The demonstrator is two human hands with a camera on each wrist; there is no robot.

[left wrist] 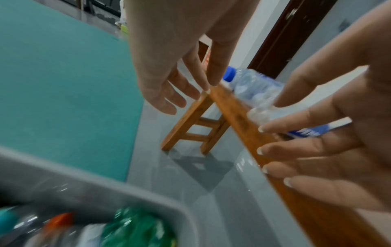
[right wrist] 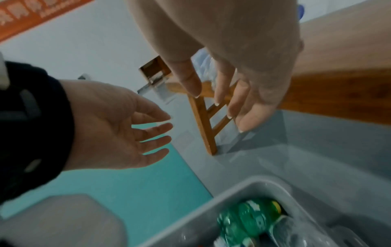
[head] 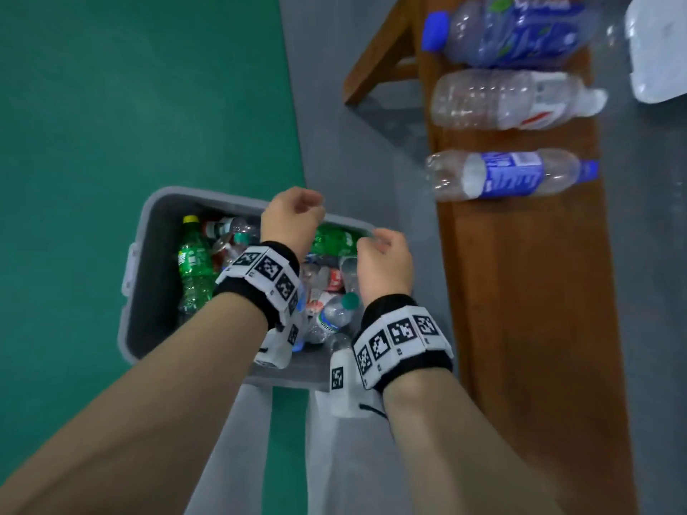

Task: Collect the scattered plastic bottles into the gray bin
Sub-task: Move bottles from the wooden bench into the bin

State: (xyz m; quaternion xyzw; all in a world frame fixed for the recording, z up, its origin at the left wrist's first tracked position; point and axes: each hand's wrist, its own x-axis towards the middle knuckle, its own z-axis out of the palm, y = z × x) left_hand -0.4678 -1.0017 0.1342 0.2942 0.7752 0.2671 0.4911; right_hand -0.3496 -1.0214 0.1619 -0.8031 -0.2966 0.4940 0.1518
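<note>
Bare skin and black wristbands first — the left hand (head: 292, 217) and right hand (head: 384, 262) hover side by side over the gray bin (head: 156, 206), fingers loose and spread, holding nothing. The bin sits on the floor, heaped with bottles too jumbled to count; one green bottle (head: 193, 262) with a yellow cap stands out. Beyond, three plastic bottles lie on the wooden bench (head: 520, 291) — nearest a blue-labelled bottle (head: 509, 174), then a red-and-white-labelled bottle (head: 513, 98), then a blue-capped bottle (head: 513, 29).

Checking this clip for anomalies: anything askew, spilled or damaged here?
Nothing spilled. Three bottles, including the big blue-capped one, lie on their sides across the wooden bench, uncollected. Both hands, left and right, hover empty over the gray bin.
</note>
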